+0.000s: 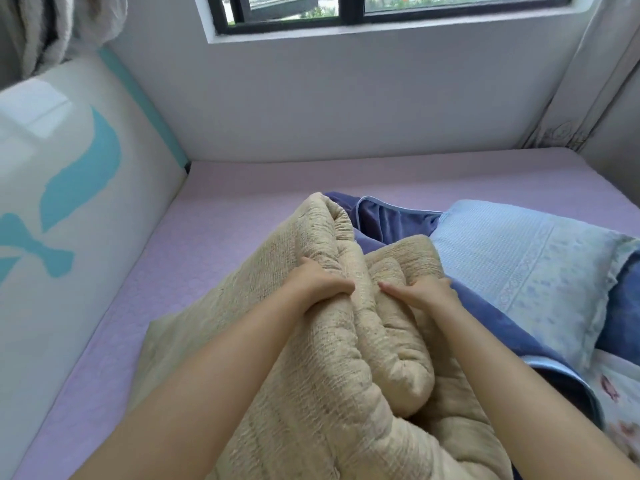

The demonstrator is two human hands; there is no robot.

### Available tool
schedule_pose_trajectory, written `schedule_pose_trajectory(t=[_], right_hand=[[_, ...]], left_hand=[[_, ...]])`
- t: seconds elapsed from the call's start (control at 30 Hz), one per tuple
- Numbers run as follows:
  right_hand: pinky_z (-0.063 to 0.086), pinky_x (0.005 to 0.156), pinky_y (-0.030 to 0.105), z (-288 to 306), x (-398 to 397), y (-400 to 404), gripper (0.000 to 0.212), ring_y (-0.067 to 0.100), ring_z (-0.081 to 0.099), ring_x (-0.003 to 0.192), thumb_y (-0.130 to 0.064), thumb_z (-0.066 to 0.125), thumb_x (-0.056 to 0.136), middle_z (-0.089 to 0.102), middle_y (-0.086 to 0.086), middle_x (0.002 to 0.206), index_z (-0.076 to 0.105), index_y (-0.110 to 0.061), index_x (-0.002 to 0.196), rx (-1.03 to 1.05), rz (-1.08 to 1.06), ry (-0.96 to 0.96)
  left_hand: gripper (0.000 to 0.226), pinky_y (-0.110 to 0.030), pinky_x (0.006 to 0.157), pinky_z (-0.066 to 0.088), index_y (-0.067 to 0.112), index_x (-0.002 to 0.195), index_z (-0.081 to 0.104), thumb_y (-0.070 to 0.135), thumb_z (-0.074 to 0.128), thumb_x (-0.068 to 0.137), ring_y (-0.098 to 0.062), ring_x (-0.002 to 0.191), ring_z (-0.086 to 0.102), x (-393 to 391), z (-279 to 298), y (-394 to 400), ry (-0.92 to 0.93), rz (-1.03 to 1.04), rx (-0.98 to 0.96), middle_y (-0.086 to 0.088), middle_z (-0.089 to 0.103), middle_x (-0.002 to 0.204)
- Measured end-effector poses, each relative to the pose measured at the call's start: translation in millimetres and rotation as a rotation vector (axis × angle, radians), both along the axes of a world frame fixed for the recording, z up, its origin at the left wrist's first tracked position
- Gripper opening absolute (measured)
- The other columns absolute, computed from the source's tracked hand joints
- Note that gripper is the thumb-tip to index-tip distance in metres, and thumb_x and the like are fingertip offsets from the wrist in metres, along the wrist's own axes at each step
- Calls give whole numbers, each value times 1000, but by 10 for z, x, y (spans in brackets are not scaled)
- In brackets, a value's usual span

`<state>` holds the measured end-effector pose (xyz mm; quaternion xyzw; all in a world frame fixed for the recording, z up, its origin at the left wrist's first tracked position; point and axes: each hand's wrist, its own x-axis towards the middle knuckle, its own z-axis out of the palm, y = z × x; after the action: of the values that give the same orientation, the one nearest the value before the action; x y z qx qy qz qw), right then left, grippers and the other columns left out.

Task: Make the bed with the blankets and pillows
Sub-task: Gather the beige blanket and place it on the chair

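Beige quilt [332, 341], bunched on mattress [242, 188]: left hand [313, 282] and right hand [422, 292] both clenched on folds; step, spreading; next likely requires shaking flat.

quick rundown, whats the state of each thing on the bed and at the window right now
beige blanket: bunched, gripped by both hands
left hand: closed on a fold
right hand: closed on a fold
dark blue blanket: crumpled
light blue pillow: lying flat on the dark blue blanket
purple sheet: smooth
window: one pane open
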<state>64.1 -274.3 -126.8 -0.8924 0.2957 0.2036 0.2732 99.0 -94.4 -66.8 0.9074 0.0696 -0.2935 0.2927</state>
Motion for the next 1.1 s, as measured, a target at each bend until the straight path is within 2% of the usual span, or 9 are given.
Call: schedule_pose_trajectory(t=[0.13, 0.27, 0.37, 0.53, 0.67, 0.73, 0.87, 1.0, 1.1], right_hand=[[40, 101, 42, 59, 6, 63, 91, 35, 41, 126, -75, 58, 63, 34, 19, 141, 51, -9, 125, -50, -46, -30], [46, 95, 40, 56, -141, 142, 55, 35, 51, 112, -65, 58, 69, 42, 19, 129, 65, -14, 89, -112, 26, -95], [45, 93, 38, 143, -339, 258, 41, 34, 51, 108, -60, 56, 74, 42, 16, 123, 60, -19, 74, -143, 79, -124], [49, 90, 41, 196, -735, 380, 41, 33, 53, 102, -62, 53, 75, 43, 15, 113, 55, -22, 71, -167, 147, -190], [47, 90, 39, 200, -831, 213, 45, 33, 48, 110, -67, 50, 73, 51, 20, 115, 68, -31, 92, 0, 96, -210], [41, 98, 43, 141, -702, 142, 47, 35, 37, 123, -73, 47, 71, 47, 25, 127, 69, -33, 79, 54, 62, -140], [12, 113, 57, 91, -292, 112, 94, 42, 7, 140, -82, 48, 62, 10, 25, 152, 50, -17, 130, -100, 44, 74], [30, 109, 50, 67, -67, 219, 112, 39, 30, 133, -78, 60, 57, 22, 22, 146, 36, -5, 138, -122, -82, 22], [35, 104, 44, -13, -117, 217, 89, 36, 40, 125, -70, 58, 68, 33, 21, 138, 49, -7, 129, -158, -49, -44]], left_hand=[[95, -30, 96, 44, 0, 139, 34, 43, 76, 65, -28, 124, 49, 27, -65, 1, -1, 24, 53, -13, 47, 137], [34, -33, 75, 38, 14, 77, 56, 33, 66, 51, -23, 80, 54, -51, -58, 134, 33, -20, -47, -8, 52, 87], [77, -33, 89, 48, 14, 115, 57, 39, 65, 43, -23, 104, 59, -197, -59, 338, -21, -90, 46, -4, 62, 114], [60, -29, 87, 45, 17, 128, 45, 19, 70, 74, -19, 107, 54, -528, -17, 692, 8, -177, -18, 1, 55, 114], [77, -31, 93, 47, 14, 132, 43, 19, 68, 60, -19, 110, 56, -651, 15, 843, 89, -129, -150, -4, 57, 123], [74, -34, 99, 46, 14, 135, 40, 16, 72, 67, -22, 115, 55, -656, -28, 785, 63, -86, -131, -7, 55, 128], [102, -31, 101, 40, 21, 150, 8, 30, 75, 73, -25, 126, 46, -531, -105, 492, -39, -66, -54, -7, 40, 145], [121, -45, 115, 28, 17, 151, -3, 47, 78, 66, -31, 141, 27, -163, -71, 248, 91, 158, -230, -10, 16, 158], [109, -41, 110, 38, 11, 147, 26, 55, 77, 60, -29, 133, 42, -121, -220, 157, 28, 228, -68, -10, 36, 149]])
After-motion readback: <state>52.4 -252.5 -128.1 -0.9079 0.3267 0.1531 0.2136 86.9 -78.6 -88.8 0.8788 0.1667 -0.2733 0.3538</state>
